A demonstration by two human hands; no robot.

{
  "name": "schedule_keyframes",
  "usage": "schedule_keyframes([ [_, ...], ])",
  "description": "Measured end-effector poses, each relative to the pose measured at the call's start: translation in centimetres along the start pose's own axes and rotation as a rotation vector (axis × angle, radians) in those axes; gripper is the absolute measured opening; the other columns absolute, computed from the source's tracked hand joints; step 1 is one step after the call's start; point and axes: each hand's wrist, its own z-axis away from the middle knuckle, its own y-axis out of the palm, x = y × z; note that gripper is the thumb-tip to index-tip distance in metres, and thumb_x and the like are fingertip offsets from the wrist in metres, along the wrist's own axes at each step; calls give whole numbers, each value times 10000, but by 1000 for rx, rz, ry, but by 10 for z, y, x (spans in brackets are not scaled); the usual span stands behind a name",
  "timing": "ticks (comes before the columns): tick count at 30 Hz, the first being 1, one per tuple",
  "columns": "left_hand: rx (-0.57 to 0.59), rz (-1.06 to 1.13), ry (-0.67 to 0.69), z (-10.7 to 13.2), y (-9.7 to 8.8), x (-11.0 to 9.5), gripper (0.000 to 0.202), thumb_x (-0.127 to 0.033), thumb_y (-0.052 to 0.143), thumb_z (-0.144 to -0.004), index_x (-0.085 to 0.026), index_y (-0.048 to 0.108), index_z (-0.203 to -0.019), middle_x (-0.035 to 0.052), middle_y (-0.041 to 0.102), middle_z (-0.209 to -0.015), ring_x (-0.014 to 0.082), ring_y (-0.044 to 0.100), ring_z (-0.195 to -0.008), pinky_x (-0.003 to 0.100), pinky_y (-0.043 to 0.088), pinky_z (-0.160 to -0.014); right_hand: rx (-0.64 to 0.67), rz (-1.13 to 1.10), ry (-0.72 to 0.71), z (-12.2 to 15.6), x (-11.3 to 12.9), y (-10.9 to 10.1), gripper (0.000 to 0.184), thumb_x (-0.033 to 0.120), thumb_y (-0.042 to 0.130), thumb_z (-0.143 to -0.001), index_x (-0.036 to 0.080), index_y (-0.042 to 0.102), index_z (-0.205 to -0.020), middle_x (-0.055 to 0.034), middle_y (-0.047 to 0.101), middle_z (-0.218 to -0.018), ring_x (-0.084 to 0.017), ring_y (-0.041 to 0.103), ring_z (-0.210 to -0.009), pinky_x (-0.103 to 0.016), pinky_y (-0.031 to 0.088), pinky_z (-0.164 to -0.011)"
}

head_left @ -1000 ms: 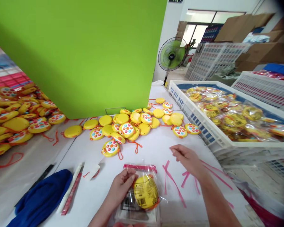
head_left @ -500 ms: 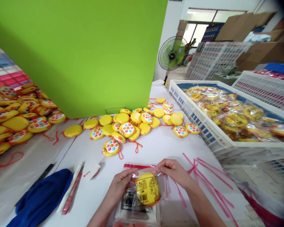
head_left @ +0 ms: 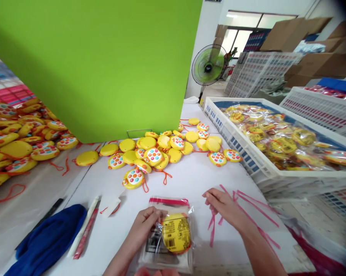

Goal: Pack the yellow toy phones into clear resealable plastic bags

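Our left hand (head_left: 145, 230), at lower center of the frame, grips one clear polythene bag (head_left: 158, 258) enclosing one round yellow plastic toy (head_left: 176, 233). The bag rests on the white table (head_left: 173, 180). Our right hand (head_left: 223, 207), open and empty, hovers beside thin pink strips (head_left: 212, 230). A loose heap of matching toys (head_left: 161, 153) lies upper center.

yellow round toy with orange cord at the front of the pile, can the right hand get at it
Probably yes. The yellow round toy lies at the pile's near edge, and only white tabletop separates it from the right hand; the transparent plastic bag sits off that path.
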Motion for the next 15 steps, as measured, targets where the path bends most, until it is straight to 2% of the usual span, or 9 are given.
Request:
schedule_keyframes([
  [3,-9,41,-12,-3,0,7,348,-504,607,-819,-157,614,-802,42,683,-817,159,605,-703,240,432,-625,168,-102,-38,1,15,31,302,477,484,-864,196,587,-823,14,588,-709,-121,539,-596,-218,411,-513],
  [6,-15,128,21,-5,2,9,458,-502,637,-801,-185,557,-1121,27,688,-819,177,631,-745,282,480,-698,275,-210,-62,-1,21,56,294,466,534,-836,185,562,-752,36,550,-621,-93,475,-516,-198,364,-474],
  [8,-44,140,30,-5,3,9,568,-495,650,-795,-193,478,-1246,29,695,-838,194,643,-813,325,495,-782,271,-251,-60,-5,20,55,280,447,546,-825,185,550,-728,41,545,-591,-86,455,-488,-192,347,-454],
  [9,-66,123,27,-5,3,9,596,-496,649,-797,-193,458,-1272,31,696,-844,196,643,-835,337,495,-811,247,-247,-69,-7,19,47,266,433,552,-819,185,552,-721,44,543,-580,-86,456,-484,-191,347,-451],
  [11,-106,67,5,-6,3,11,608,-511,641,-798,-186,455,-1279,47,700,-885,202,642,-875,348,494,-841,133,-197,-93,-12,17,18,246,412,565,-805,185,571,-711,53,520,-533,-91,451,-469,-194,349,-445],
  [12,-115,47,-8,-7,2,12,600,-521,636,-797,-182,468,-1264,60,700,-918,207,640,-898,352,493,-851,28,-163,-112,-15,16,-1,238,408,570,-799,185,587,-719,54,515,-518,-96,453,-464,-199,355,-445],
  [14,-111,31,-24,-8,1,14,574,-538,633,-791,-176,498,-1216,81,698,-970,214,637,-928,357,492,-861,-317,-105,-171,-23,16,-44,256,425,574,-799,178,628,-757,47,526,-509,-109,472,-463,-216,388,-462],
  [15,-104,27,-29,-9,0,15,559,-542,633,-788,-175,511,-1192,86,697,-980,215,636,-930,356,493,-860,-572,-111,-232,-28,17,-65,274,439,573,-805,174,642,-802,29,565,-556,-119,504,-491,-230,420,-490],
])
